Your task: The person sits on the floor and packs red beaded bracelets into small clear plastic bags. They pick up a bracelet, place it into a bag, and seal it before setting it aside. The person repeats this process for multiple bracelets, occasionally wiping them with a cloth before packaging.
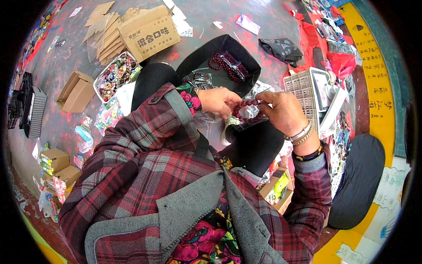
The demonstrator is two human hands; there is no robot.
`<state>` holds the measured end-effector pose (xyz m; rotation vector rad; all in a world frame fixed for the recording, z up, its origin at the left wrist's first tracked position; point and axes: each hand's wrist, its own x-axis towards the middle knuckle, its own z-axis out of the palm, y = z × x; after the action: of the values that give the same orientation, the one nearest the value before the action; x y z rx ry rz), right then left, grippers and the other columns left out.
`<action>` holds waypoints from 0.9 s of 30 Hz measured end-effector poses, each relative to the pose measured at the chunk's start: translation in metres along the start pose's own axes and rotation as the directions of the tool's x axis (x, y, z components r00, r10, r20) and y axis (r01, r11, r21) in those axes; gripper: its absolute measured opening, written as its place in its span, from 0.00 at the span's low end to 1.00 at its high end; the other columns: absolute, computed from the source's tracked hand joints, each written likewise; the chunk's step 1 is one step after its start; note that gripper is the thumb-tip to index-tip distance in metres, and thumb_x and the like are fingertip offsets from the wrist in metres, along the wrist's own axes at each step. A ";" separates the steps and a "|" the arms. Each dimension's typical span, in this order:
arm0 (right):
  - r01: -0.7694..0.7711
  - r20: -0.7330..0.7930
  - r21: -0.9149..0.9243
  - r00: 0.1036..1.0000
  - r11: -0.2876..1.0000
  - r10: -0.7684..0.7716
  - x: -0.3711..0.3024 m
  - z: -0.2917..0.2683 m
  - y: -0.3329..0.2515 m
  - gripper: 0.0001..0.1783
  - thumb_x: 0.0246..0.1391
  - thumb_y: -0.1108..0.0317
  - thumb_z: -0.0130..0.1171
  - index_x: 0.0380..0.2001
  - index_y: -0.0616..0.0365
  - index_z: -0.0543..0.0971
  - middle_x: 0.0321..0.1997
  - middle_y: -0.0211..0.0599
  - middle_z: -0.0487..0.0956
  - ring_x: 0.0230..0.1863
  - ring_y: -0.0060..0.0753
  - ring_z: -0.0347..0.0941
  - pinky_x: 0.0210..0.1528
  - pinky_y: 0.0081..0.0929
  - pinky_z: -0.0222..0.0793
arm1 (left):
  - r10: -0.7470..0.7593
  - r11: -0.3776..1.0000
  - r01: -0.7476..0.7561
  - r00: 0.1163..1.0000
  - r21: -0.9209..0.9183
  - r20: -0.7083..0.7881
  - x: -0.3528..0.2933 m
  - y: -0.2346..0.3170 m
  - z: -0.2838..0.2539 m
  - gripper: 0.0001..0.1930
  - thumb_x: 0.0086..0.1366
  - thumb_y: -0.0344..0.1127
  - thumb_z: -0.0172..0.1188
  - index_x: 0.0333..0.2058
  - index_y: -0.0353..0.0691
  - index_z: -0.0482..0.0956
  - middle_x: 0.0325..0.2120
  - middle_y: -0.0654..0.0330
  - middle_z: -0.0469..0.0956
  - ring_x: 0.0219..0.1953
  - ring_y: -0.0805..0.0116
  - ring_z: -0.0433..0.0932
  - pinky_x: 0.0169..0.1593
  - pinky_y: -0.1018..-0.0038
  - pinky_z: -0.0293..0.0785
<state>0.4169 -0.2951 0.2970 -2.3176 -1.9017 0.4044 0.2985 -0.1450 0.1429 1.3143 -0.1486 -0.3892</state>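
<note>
Sitting with knees apart, the person holds a ring of dark red beads up in front of the right knee, between both hands. The right hand is bent at the knuckles and nearly closed, thumb and forefinger pinching the beads at their right side; the other fingers curl in behind. A pale bangle and a beaded band circle that wrist. The left hand comes in from the left, palm down, half closed, its fingertips drawn together at the beads' left side. From here I cannot tell whether it grips them or only touches them. A pale strip hangs just below those fingertips.

Just beyond the hands stands a black box, open at the top, with more dark red strings toward its far right part and clear packets near its left side. On the right, close to the right hand, is a pale crate. Over on the left, past the left knee, sits a white tub full of small colourful trinkets, with a brown carton farther off behind it.
</note>
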 end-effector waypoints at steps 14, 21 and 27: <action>-0.064 -0.086 0.008 0.994 0.998 0.064 0.001 0.001 0.011 0.09 0.43 0.66 0.56 0.30 0.53 0.80 0.24 0.45 0.77 0.27 0.47 0.74 0.31 0.35 0.70 | -0.075 0.997 0.077 0.986 0.007 -0.151 -0.001 0.010 0.005 0.16 0.60 0.34 0.52 0.47 0.38 0.69 0.37 0.65 0.74 0.40 0.77 0.72 0.34 0.79 0.75; -0.026 -0.465 0.761 0.674 0.648 0.574 -0.008 0.000 0.021 0.09 0.50 0.73 0.56 0.36 0.62 0.78 0.29 0.31 0.78 0.27 0.16 0.70 0.28 0.16 0.65 | -0.016 0.977 -0.064 0.930 -0.204 -0.367 -0.006 0.012 -0.001 0.14 0.62 0.34 0.50 0.45 0.36 0.69 0.39 0.62 0.74 0.39 0.74 0.74 0.33 0.78 0.75; -0.010 0.149 0.958 0.871 -0.287 0.469 -0.006 0.104 0.047 0.29 0.50 0.52 0.58 0.50 0.58 0.67 0.44 0.33 0.73 0.44 0.27 0.69 0.44 0.28 0.66 | 0.047 0.810 -0.251 0.929 -0.530 -0.368 -0.008 0.018 -0.005 0.14 0.63 0.32 0.50 0.47 0.37 0.67 0.42 0.58 0.73 0.40 0.68 0.75 0.32 0.79 0.76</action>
<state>0.4312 -0.3184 0.1859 -1.2222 -0.2076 1.0334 0.2959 -0.1335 0.1596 0.7432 0.1501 -0.0476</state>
